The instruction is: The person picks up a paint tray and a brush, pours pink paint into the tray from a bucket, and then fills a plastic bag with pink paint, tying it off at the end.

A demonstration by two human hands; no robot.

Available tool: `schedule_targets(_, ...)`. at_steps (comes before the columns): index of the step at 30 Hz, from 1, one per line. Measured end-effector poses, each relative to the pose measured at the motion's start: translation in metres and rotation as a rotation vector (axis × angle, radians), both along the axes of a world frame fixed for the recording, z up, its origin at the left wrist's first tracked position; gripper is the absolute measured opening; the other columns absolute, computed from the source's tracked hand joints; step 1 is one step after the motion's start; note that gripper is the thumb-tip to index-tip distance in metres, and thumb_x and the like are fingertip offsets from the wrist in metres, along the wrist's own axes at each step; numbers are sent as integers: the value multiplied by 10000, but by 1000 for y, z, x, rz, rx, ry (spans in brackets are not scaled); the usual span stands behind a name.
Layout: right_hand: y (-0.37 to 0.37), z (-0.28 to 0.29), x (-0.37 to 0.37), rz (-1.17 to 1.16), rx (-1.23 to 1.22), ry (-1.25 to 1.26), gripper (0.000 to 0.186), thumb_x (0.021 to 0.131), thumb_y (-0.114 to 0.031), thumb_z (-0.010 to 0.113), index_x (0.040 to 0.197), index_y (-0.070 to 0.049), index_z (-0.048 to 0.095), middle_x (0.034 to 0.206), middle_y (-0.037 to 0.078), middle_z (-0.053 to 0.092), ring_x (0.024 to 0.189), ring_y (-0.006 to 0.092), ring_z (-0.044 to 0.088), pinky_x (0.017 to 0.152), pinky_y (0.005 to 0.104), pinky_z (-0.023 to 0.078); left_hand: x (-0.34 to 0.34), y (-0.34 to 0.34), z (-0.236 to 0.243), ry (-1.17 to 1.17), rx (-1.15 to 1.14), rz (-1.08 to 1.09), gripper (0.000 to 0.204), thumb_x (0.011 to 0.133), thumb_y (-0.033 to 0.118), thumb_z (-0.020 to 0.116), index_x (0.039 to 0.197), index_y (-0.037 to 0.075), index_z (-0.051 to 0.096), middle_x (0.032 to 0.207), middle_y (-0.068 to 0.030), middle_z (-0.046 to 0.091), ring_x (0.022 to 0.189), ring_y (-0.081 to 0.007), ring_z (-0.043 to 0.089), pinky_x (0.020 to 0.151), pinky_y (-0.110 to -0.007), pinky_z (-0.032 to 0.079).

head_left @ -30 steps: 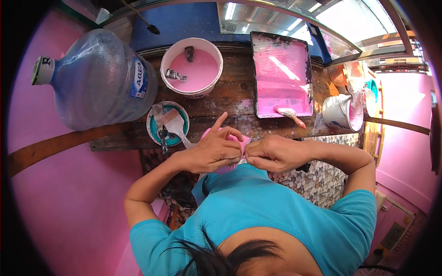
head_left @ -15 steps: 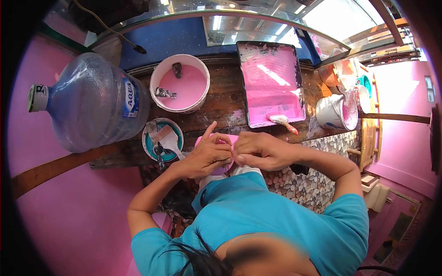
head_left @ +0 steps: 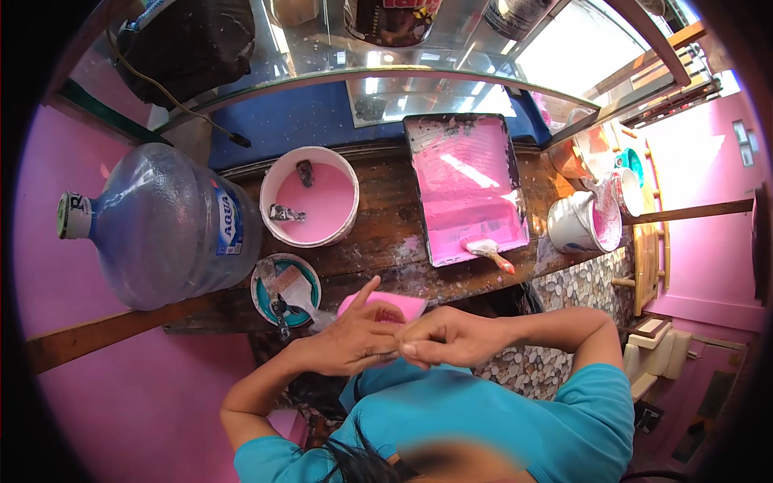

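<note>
My left hand [head_left: 350, 340] and my right hand [head_left: 452, 336] meet in front of my body, close to the table's near edge. The left has one finger pointing up while its others curl inward. My right fingers are pinched together against the left ones. What they grip is hidden between them. Just beyond the hands shows a smooth pink thing [head_left: 394, 305] with a pale corner, bag-like, partly covered by my fingers. To the left of it, a small tub with a teal inside [head_left: 311, 268] holds paintbrushes [head_left: 295, 286].
On the wooden table [head_left: 378, 217] stand a bucket of pink paint [head_left: 322, 208] and a paint tray [head_left: 469, 193] with a brush [head_left: 489, 252] on its near edge. A large water bottle [head_left: 173, 229] lies left; a paint-smeared white bucket [head_left: 573, 223] is tipped at right.
The view has shifted, so the table's things appear lower in it. My hands stay together, now nearer my body, and more of the pink thing shows beyond them.
</note>
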State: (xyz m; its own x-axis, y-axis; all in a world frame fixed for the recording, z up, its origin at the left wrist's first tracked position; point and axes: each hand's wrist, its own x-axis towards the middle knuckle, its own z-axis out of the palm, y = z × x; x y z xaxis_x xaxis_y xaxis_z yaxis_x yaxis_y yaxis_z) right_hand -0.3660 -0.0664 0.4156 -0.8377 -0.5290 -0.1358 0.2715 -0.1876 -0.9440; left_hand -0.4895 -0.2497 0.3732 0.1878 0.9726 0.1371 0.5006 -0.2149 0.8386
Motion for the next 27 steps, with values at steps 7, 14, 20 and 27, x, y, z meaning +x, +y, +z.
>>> schedule_targets(7, 18, 44, 4, 164, 41, 132, 324, 979, -168, 423, 732, 40, 408, 678, 51, 343, 632, 129, 329, 604, 323, 323, 4, -4, 31, -28, 19, -72, 162, 927, 220, 487, 862, 115, 591, 870, 0, 534, 1069, -192, 485, 1111, -572, 13)
schedule_targets(14, 32, 51, 1, 120, 125, 43, 344, 978, -190, 434, 710, 24, 418, 671, 48, 375, 628, 135, 347, 600, 314, 334, -4, -6, 23, 20, 66, -17, 104, 900, 179, 497, 838, 116, 551, 883, 12, 535, 1067, -195, 482, 1100, -584, 44)
schedule_targets(20, 13, -33, -39, -542, 129, 135, 310, 972, -216, 460, 770, -2, 558, 802, 37, 541, 729, 92, 513, 679, 230, 411, -9, 8, -46, -149, -2, 254, 186, 913, 207, 489, 808, 84, 581, 847, -16, 544, 1041, -208, 487, 1092, -527, 102)
schedule_targets(27, 20, -108, -40, -849, 668, 362, 197, 924, -157, 544, 825, 11, 574, 848, 69, 573, 721, 127, 543, 664, 259, 437, 5, -3, -142, -118, -80, 605, 199, 921, 218, 499, 790, 99, 591, 891, -14, 576, 1071, -190, 495, 1103, -501, 97)
